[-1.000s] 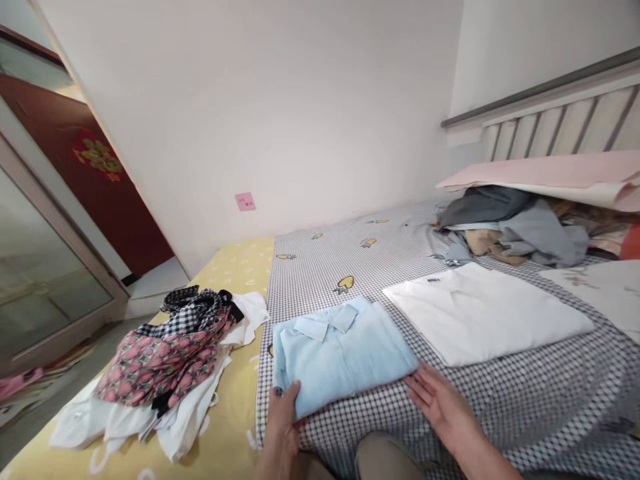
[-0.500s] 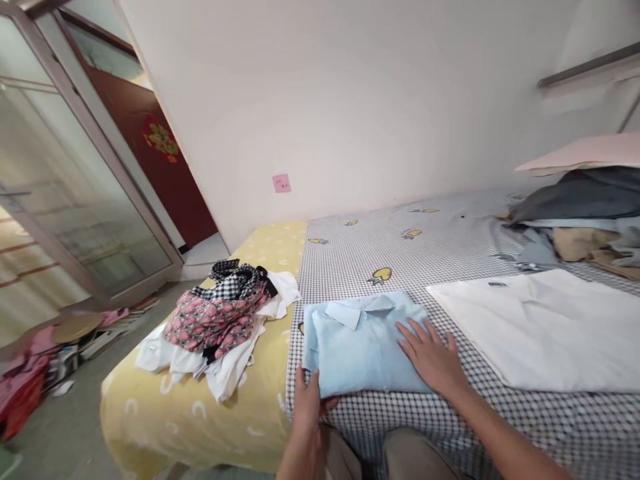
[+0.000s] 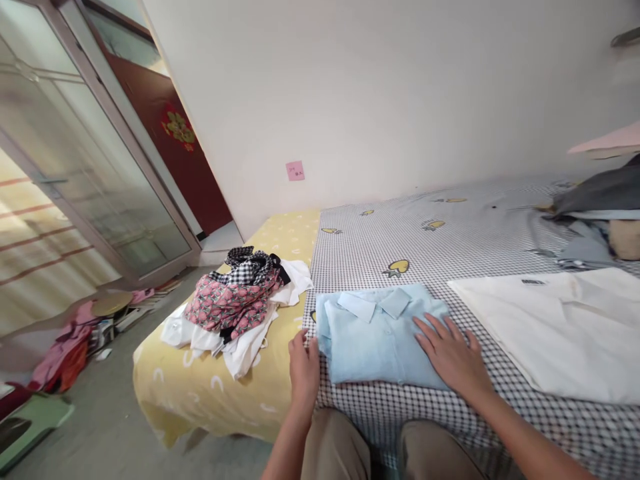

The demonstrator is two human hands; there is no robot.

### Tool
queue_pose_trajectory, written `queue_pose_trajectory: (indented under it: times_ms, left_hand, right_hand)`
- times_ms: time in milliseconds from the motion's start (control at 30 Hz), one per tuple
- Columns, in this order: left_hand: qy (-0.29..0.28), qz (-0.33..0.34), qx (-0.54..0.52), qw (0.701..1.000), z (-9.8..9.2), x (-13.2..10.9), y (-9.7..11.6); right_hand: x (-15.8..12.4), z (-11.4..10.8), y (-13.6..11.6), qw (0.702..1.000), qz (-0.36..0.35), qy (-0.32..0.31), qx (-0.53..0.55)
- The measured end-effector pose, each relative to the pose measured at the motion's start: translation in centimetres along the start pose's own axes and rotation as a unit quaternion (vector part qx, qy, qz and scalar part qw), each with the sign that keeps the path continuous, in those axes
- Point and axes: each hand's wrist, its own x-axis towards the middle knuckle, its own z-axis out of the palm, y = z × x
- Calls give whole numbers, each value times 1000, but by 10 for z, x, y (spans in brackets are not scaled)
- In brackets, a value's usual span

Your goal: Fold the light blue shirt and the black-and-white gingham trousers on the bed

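A folded light-blue collared shirt (image 3: 380, 347) lies on the checked bedspread (image 3: 345, 253), its collar toward the wall. My right hand (image 3: 454, 357) rests flat on the shirt's right side, fingers spread. Just beyond the shirt's left edge is my left hand (image 3: 304, 368), its visible fingers stretched out and apart, holding nothing; a small gap seems to separate it from the cloth. To the right, a white garment (image 3: 560, 333) is spread flat, with a small dark label near its top.
A pile of clothes with a pink floral garment (image 3: 233, 303) on top lies on the yellow sheet (image 3: 210, 393). Stacked dark and grey clothes (image 3: 595, 193) sit at the far right. A green stool (image 3: 37, 427) stands on the floor at lower left.
My left hand has come away from the shirt's lower left corner and moved up beside its edge. My right hand stays on the shirt. The view has turned left.
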Motion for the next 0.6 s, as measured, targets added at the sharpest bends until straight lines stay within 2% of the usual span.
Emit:
queue_pose_trajectory:
  times_ms: [133, 300, 467, 600]
  left_hand:
    - [-58, 44, 27, 997, 11, 6, 5]
    - [-100, 69, 80, 989, 15, 9, 8]
    - [-143, 63, 108, 982, 20, 13, 19]
    - [-169, 28, 84, 982, 30, 20, 29]
  right_hand:
    - [1, 6, 3, 1000, 3, 6, -6]
    - [1, 9, 5, 1000, 0, 5, -2]
    - [0, 6, 2, 1000, 5, 14, -11]
    - [-1, 2, 0, 1000, 5, 14, -21]
